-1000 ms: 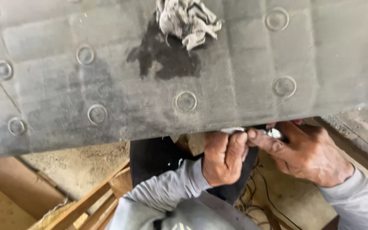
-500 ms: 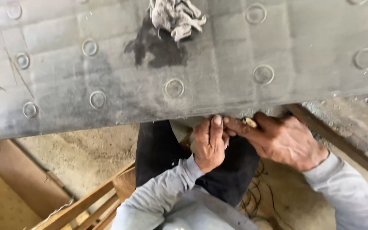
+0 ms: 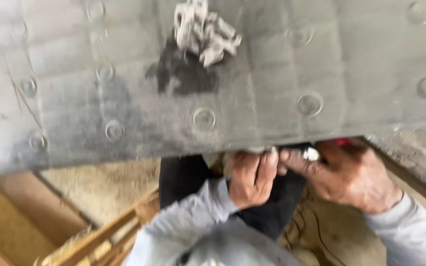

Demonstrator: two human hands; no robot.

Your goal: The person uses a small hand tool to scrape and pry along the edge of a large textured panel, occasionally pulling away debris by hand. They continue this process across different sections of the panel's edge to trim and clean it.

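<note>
Panel point(image 3: 252, 98) shifted right since earlier | left hand point(image 3: 250, 178) curled on its lower edge | right hand point(image 3: 351, 176) pinching small white piece point(image 3: 311, 153) there | edge work continues

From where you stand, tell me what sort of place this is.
Probably an upholstery or furniture workshop: a grey button-tufted panel, bare wooden frames, a rag, both hands at the panel's edge.

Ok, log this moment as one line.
left hand: gripping panel's near edge | right hand: beside it, small white item at fingertips | grey buttoned panel: rag, dark stain on top
</note>
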